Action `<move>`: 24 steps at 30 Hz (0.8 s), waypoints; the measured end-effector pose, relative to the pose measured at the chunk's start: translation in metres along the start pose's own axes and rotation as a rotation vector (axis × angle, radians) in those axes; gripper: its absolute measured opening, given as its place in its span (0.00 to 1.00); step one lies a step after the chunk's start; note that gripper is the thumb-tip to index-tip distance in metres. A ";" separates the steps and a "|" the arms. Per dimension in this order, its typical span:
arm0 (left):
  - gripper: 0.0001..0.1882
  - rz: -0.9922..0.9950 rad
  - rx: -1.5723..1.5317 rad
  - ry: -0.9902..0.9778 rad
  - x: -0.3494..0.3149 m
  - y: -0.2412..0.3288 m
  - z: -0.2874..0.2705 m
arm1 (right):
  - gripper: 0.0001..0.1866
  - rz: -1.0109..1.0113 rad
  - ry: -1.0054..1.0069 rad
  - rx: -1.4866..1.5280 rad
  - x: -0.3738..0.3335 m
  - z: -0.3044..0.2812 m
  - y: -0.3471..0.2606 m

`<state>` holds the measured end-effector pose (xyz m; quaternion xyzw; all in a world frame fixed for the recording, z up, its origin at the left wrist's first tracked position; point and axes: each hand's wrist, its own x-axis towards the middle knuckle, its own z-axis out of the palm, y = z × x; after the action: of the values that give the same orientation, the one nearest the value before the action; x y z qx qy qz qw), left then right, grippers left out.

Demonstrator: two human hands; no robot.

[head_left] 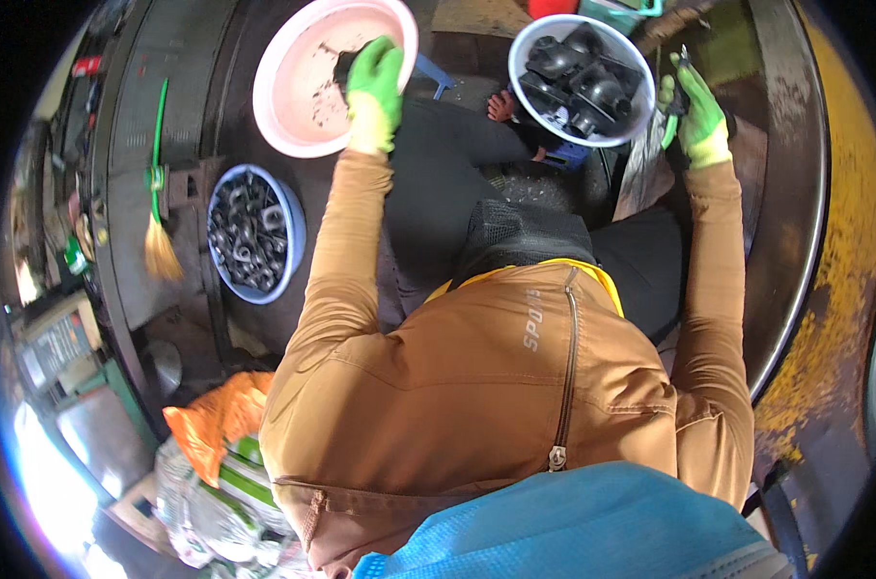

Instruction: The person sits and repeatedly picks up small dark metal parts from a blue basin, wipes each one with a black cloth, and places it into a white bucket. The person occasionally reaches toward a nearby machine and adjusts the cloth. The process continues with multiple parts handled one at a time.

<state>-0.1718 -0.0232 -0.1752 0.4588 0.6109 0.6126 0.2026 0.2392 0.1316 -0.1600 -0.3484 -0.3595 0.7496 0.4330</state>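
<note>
My left hand, in a green and yellow glove, is over the pink basin at its right side. Its fingers are closed on a black molded part, mostly hidden by the glove. Dark scraps are scattered on the basin's bottom. To the right, my right hand, gloved alike, grips pliers with a green handle and a pointed metal tip turned away from me. Between the hands, nearer the right one, a pale blue basin holds several large black rounded parts.
A blue basin full of small black parts stands at left, below the pink one. Farther left lies a green-handled broom. An orange bag lies at lower left. A curved metal edge and a worn yellow surface bound the right.
</note>
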 end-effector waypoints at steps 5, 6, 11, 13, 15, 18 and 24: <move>0.26 -0.005 0.524 -0.715 0.023 0.008 0.150 | 0.14 0.013 0.075 0.090 -0.004 -0.007 -0.007; 0.27 0.037 0.647 -0.720 0.027 0.000 0.176 | 0.14 -0.008 0.068 0.087 -0.006 -0.008 -0.006; 0.42 -0.401 0.777 -0.335 0.028 -0.042 0.249 | 0.16 0.023 0.064 0.083 -0.012 -0.010 -0.004; 0.42 -0.413 0.814 -0.261 0.022 -0.052 0.262 | 0.16 0.014 0.073 0.076 -0.013 -0.005 -0.005; 0.46 -0.473 0.632 -0.136 0.015 -0.057 0.267 | 0.15 0.002 0.067 0.028 -0.014 0.002 -0.007; 0.46 -0.475 0.387 -0.115 0.013 -0.053 0.265 | 0.15 0.043 0.079 0.025 -0.014 0.013 -0.009; 0.44 0.094 -0.132 -0.112 0.015 0.019 0.235 | 0.18 -0.010 0.159 -0.359 -0.009 0.016 -0.004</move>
<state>0.0169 0.1180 -0.1922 0.5061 0.5346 0.6338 0.2374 0.2306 0.1214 -0.1466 -0.4762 -0.4538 0.6414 0.3949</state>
